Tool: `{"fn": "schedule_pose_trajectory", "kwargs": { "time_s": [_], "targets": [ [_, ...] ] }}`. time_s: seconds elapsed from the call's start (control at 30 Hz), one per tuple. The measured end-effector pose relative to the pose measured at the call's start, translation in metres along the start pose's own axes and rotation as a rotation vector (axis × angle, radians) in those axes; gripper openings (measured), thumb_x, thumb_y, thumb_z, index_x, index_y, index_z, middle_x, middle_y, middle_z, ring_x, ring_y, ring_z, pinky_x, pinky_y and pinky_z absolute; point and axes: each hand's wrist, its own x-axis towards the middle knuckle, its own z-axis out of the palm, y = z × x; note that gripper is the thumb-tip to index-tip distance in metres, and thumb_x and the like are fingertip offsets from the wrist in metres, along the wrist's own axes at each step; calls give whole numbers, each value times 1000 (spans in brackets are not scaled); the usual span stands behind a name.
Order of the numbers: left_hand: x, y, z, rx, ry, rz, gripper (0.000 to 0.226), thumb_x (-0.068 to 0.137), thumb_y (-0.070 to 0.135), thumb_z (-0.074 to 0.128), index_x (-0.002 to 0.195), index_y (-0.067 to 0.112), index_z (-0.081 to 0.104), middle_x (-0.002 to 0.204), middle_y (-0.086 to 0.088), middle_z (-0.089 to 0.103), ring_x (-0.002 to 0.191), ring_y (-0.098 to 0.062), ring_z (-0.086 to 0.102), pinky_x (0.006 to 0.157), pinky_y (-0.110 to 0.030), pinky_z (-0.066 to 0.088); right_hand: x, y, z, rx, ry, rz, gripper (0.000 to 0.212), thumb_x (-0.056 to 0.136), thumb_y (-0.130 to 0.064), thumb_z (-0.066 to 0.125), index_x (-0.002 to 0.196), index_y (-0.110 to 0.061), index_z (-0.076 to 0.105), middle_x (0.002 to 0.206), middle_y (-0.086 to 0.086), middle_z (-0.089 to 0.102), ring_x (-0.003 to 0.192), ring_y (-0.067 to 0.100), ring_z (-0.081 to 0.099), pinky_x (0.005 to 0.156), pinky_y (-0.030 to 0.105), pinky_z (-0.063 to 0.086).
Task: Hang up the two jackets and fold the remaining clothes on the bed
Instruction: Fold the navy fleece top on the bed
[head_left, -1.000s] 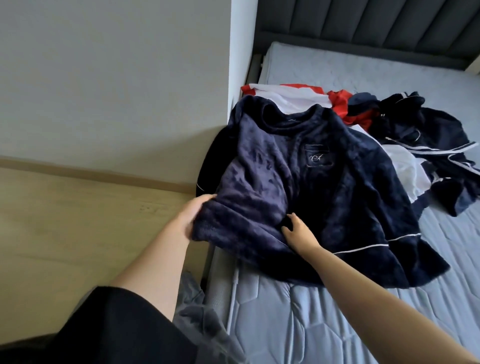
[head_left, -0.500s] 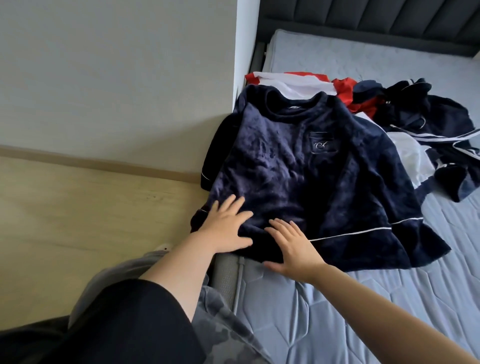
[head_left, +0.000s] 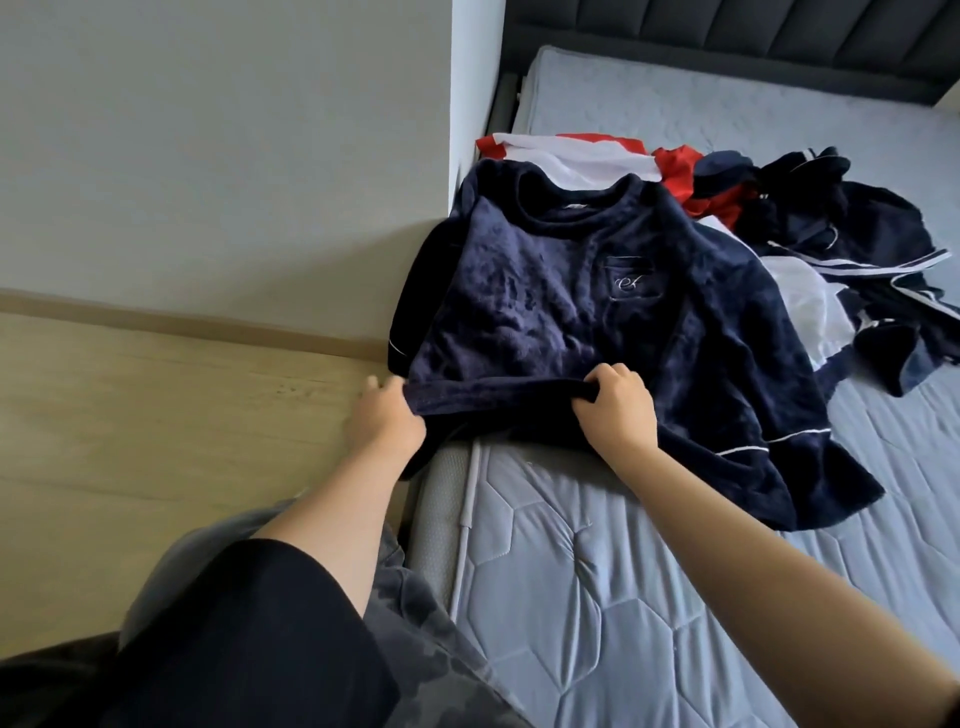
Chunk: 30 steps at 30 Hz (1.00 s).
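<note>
On the gray bed (head_left: 597, 597) by the white wall (head_left: 208, 156), a fuzzy blue top (head_left: 571, 322) lies flat. Both hands, left hand (head_left: 384, 421) and right hand (head_left: 618, 410), grip its bottom edge. More clothes (head_left: 831, 234) sit piled behind it.

A pale grey wall (head_left: 208, 145) fills the upper left, ending in a white corner post (head_left: 475, 78) that stands just beside the mattress's far left edge. A light wooden skirting strip (head_left: 182, 325) runs along the foot of the wall, meeting a pale wood-grain floor (head_left: 156, 441) that stretches to the left edge of view. At the top right, a dark grey upholstered headboard (head_left: 727, 36) with vertical channel padding spans the head of the mattress. Near the bottom left, grey patterned trousers (head_left: 415, 623) and a black sleeve (head_left: 234, 639) show at the mattress's near left corner.
</note>
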Motion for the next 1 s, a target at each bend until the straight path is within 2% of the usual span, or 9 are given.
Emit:
{"fn": "schedule_pose_trajectory", "kwargs": {
  "time_s": [0.13, 0.23, 0.43, 0.5, 0.57, 0.67, 0.73, 0.83, 1.0],
  "targets": [
    [8, -16, -3, -444, -97, -421, 48, 86, 13, 56, 133, 8, 44, 131, -16, 49, 112, -38, 54, 81, -39, 50, 1, 0, 10, 31, 1, 63, 13, 86, -17, 57, 94, -7, 58, 95, 8, 58, 91, 28, 51, 75, 36, 40],
    [11, -21, -12, -914, -74, -609, 36, 88, -2, 49, 124, 1, 53, 123, -22, 56, 107, -40, 56, 80, -42, 51, -6, 2, 19, 75, -45, 106, 14, 88, -17, 54, 97, -7, 57, 93, 6, 58, 87, 27, 53, 72, 36, 41],
    [8, -29, -25, -593, 303, -448, 28, 92, 4, 41, 109, 6, 63, 107, -18, 64, 98, -37, 59, 74, -33, 41, -15, 11, 15, 221, -389, 79, 21, 91, -26, 55, 80, -11, 64, 67, -1, 59, 69, 20, 58, 56, 28, 37],
    [12, -39, -21, -550, 238, -528, 28, 93, 4, 43, 114, 2, 60, 113, -21, 61, 103, -38, 58, 77, -35, 43, -19, 11, 12, 224, -484, 75, 33, 92, -34, 54, 66, -15, 59, 56, -4, 56, 55, 13, 54, 48, 24, 36],
    [10, -41, -11, -360, -17, -530, 41, 92, 3, 45, 133, 5, 47, 131, -22, 51, 117, -38, 51, 90, -40, 43, -22, 10, 10, 204, -514, 83, 42, 91, -36, 52, 55, -16, 49, 48, -6, 49, 45, 9, 46, 43, 21, 31],
    [-5, -26, 3, 206, -277, -171, 79, 88, 5, 50, 150, 28, 7, 155, -11, 14, 138, -33, 23, 107, -44, 29, -30, 10, 8, 159, -545, 22, 23, 87, -27, 51, 65, -18, 55, 57, -7, 55, 56, 12, 53, 47, 21, 35],
    [-15, -7, 18, 324, -208, 239, 90, 79, 5, 55, 149, 29, 6, 157, -5, 3, 143, -29, 11, 112, -43, 21, -37, 10, 7, 85, -574, -52, 8, 83, -19, 52, 86, -21, 59, 72, -5, 61, 70, 17, 57, 57, 26, 39],
    [-39, 27, 36, 277, -291, 726, 78, 80, 9, 50, 149, 21, 16, 157, -2, 9, 144, -20, 3, 116, -40, 8, -50, 17, 10, 34, -476, -147, 30, 77, -10, 55, 106, -15, 58, 90, 4, 63, 83, 24, 56, 69, 28, 38],
    [-56, 51, 56, 469, -386, 871, 78, 87, 46, 49, 150, 17, 14, 157, -4, 10, 145, -20, 2, 117, -43, 3, -73, 48, 7, -129, -88, -354, 43, 56, 0, 75, 98, 0, 65, 95, 13, 63, 87, 35, 59, 82, 42, 48]
  ]
}}
